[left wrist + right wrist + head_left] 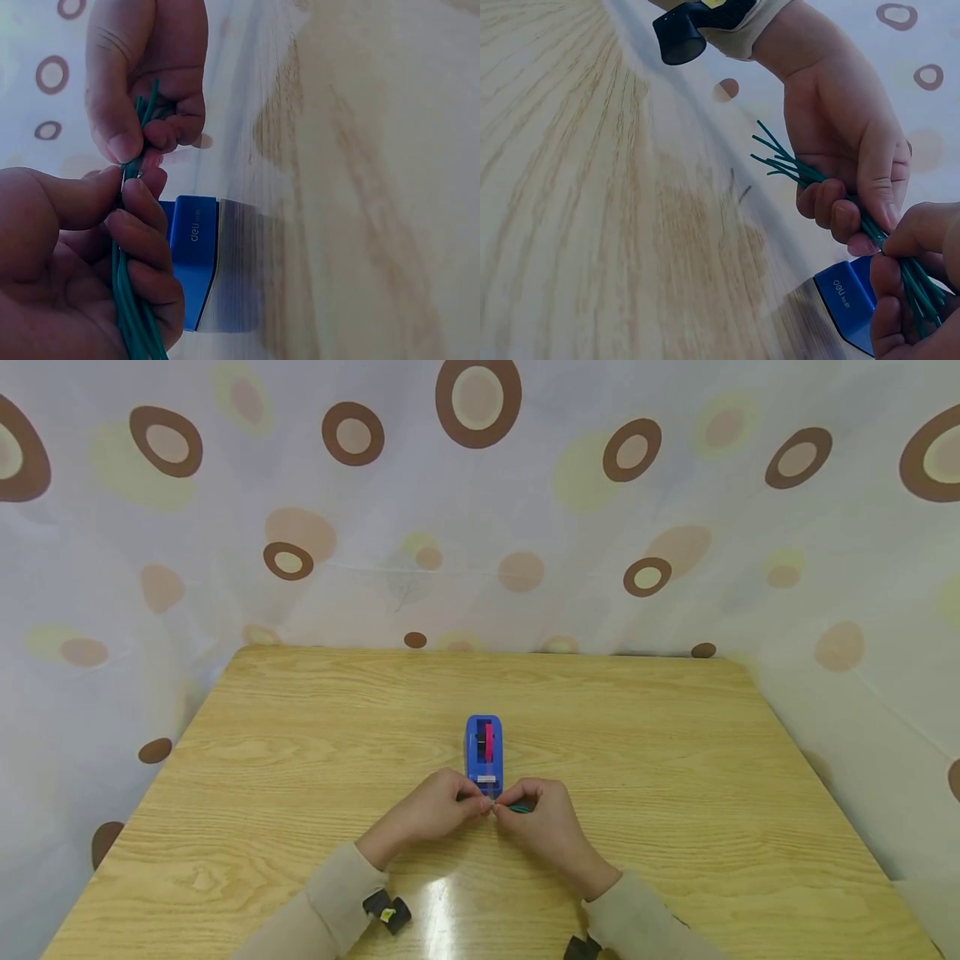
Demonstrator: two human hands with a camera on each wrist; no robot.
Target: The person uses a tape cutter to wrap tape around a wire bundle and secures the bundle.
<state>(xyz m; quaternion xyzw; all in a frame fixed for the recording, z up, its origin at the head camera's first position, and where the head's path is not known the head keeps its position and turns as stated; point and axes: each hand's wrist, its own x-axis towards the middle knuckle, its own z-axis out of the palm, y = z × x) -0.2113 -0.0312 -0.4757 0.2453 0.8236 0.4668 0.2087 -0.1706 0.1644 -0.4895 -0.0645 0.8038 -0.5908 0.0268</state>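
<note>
A bundle of thin green wires [786,166] is held between both hands close in front of a blue tape dispenser [472,756]. My left hand [442,807] pinches the bundle's middle between thumb and fingers. My right hand [547,825] pinches it right beside, fingertips almost meeting the left ones. Loose wire ends fan out past the left hand in the right wrist view. A small clear, shiny bit, apparently tape [124,180], shows on the wires between the fingertips. Inside the dispenser sits a tape roll with a pink core [489,742]; its clear strip runs over the front toward the hands.
The dispenser stands on a wood-grain table [337,727]. A pale curtain [517,510] with brown and beige ovals hangs behind and along both sides. Black wrist devices [387,912] are strapped at the cuffs.
</note>
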